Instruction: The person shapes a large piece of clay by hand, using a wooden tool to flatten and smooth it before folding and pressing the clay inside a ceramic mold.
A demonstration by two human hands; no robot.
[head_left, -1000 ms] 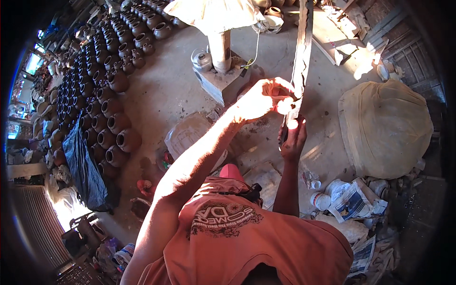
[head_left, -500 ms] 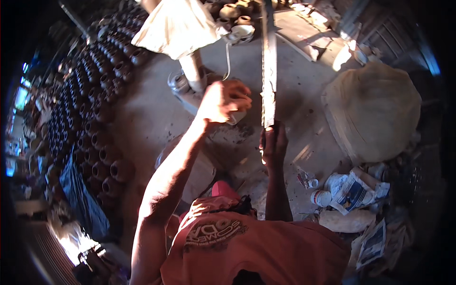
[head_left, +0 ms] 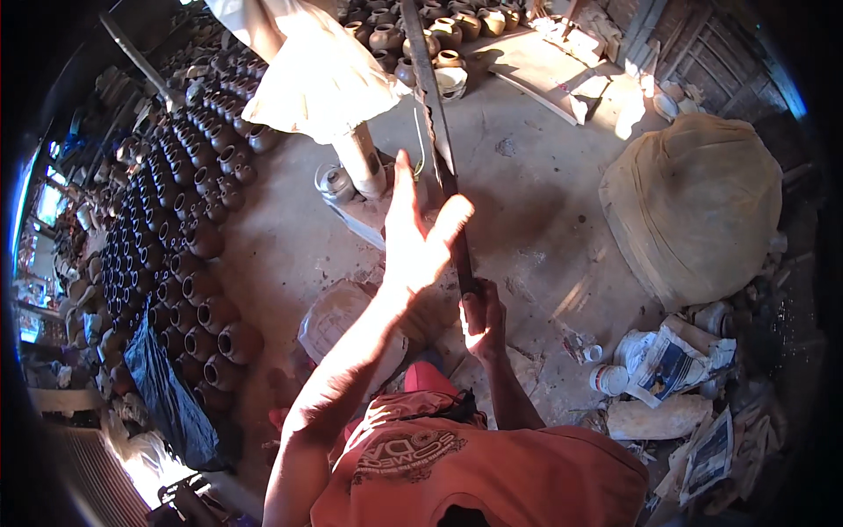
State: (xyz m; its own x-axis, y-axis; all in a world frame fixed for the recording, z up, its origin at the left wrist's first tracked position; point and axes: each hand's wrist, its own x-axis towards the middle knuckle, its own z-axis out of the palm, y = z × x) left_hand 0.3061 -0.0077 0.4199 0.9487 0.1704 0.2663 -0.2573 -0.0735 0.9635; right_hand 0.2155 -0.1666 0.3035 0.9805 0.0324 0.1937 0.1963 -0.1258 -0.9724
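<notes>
My right hand [head_left: 485,325] is closed round the lower end of a long, narrow, flat stick [head_left: 437,132], which looks like dark wood with a ragged left edge. The stick rises from my fist and leans slightly left, its far end running out at the top of the view. My left hand [head_left: 417,250] is open just left of the stick, with fingers stretched forward and the thumb spread toward it. Whether the thumb touches the stick I cannot tell. Sunlight washes out part of that hand.
Rows of brown clay pots [head_left: 198,255] crowd the left; more pots [head_left: 446,33] stand ahead. A pale cloth [head_left: 320,70] hangs over a post-like shape near a low block [head_left: 364,228]. Right lie a big tan covered mound [head_left: 698,206], a white tub [head_left: 608,379] and crumpled sacks [head_left: 667,360].
The stick has swung from upright to leaning left, and my right hand has come slightly nearer and left. My left hand has gone from curled to open with fingers extended.
</notes>
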